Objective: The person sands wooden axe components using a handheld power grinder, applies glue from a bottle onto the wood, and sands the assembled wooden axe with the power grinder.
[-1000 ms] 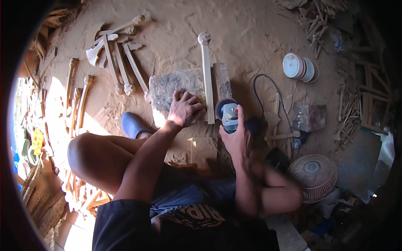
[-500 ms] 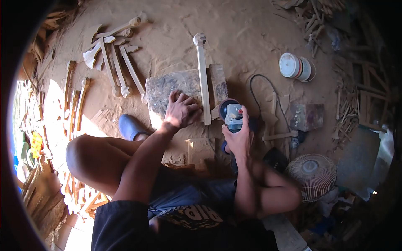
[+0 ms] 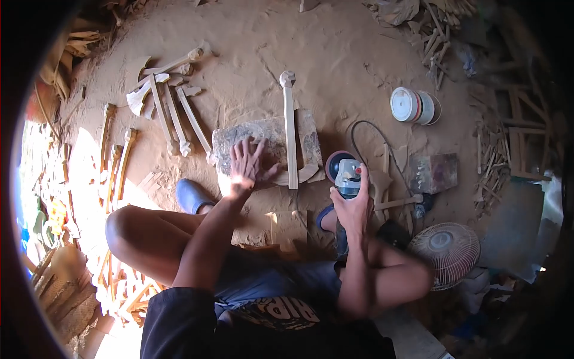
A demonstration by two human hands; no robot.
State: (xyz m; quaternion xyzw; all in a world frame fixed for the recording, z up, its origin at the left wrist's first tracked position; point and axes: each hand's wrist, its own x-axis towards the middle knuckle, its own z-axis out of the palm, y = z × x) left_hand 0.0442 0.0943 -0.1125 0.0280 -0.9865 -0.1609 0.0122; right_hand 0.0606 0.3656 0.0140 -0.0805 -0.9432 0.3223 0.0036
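My left hand [image 3: 246,164] lies on a worn, dusty wooden block [image 3: 230,134], its fingers spread apart and nothing in them. To its right, a pale wooden stick [image 3: 290,131] with a carved knob at its far end rests lengthwise across the block. My right hand [image 3: 354,209] is wrapped round an angle grinder [image 3: 348,175], which has a reddish-rimmed disc [image 3: 336,161] facing the block. The disc is apart from the stick. Whether it is spinning I cannot tell.
Several carved wooden pieces [image 3: 173,113] lie on the sandy ground at the upper left. A white bucket [image 3: 406,105] lies at the right, above a grinder cable [image 3: 382,131]. By my right knee is a fan [image 3: 445,245]. Wood scraps [image 3: 493,155] are heaped at the far right.
My left hand has opened its fingers and moved away from the stick. My right hand has carried the grinder a little to the right. The camera view has tilted slightly.
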